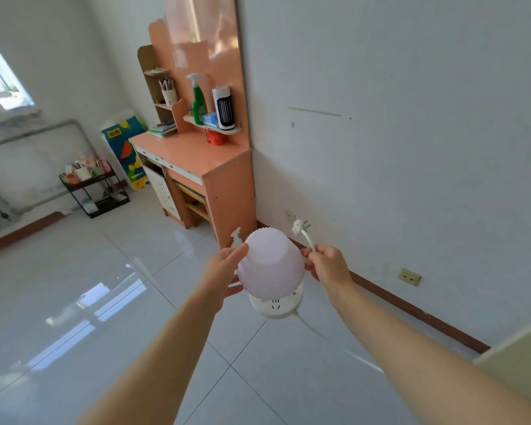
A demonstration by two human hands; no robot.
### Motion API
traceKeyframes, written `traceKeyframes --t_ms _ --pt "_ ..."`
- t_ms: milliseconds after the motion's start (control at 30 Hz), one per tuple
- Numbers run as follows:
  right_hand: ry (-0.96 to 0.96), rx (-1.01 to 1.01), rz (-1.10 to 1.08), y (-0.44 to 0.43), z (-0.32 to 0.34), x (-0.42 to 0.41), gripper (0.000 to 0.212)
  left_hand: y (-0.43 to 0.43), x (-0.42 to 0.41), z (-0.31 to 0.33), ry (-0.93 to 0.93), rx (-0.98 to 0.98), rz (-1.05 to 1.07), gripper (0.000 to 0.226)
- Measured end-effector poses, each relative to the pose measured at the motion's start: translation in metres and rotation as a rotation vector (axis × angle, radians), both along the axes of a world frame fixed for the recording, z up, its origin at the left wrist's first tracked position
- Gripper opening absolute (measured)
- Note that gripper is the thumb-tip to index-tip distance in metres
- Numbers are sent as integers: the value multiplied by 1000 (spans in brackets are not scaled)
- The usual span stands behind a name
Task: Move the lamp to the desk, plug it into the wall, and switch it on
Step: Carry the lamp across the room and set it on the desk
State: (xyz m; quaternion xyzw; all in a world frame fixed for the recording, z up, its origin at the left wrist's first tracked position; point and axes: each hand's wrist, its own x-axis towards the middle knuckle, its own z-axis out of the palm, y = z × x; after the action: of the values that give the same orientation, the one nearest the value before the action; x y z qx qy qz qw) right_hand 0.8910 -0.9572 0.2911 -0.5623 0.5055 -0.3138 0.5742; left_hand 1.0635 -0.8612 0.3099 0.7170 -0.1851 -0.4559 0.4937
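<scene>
Both grips on lamp (pixel 271 266), label unreadable.

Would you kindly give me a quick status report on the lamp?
Left hand on lamp shade; right hand pinching cord, plug loose. Lamp carried over floor, not yet at desk. Path clear; wall outlet beside desk.

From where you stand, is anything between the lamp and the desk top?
Nothing visible: the lamp is held up over open floor, and the near part of the desk top is bare; bottles sit on its shelf.
</scene>
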Motion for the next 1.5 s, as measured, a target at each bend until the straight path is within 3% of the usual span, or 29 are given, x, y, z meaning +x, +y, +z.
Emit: traceKeyframes --t_ms 233,433,933,1233,1500 --pt "37 1 95 -58 -13 77 9 -61 79 -10 2 30 14 36" --pt "56 -2 99 -111 -12 153 16 -115 156 -10 19 20 -6 36" --pt "-62 -4 90 -261 -1 339 9 -266 343 7 -61 -42 41 31" --pt "-58 11 177 -379 -7 434 27 -368 434 -1 -53 -46 58 28" --pt "-34 32 200 -462 -8 518 24 -445 520 -3 -22 -59 87 15"
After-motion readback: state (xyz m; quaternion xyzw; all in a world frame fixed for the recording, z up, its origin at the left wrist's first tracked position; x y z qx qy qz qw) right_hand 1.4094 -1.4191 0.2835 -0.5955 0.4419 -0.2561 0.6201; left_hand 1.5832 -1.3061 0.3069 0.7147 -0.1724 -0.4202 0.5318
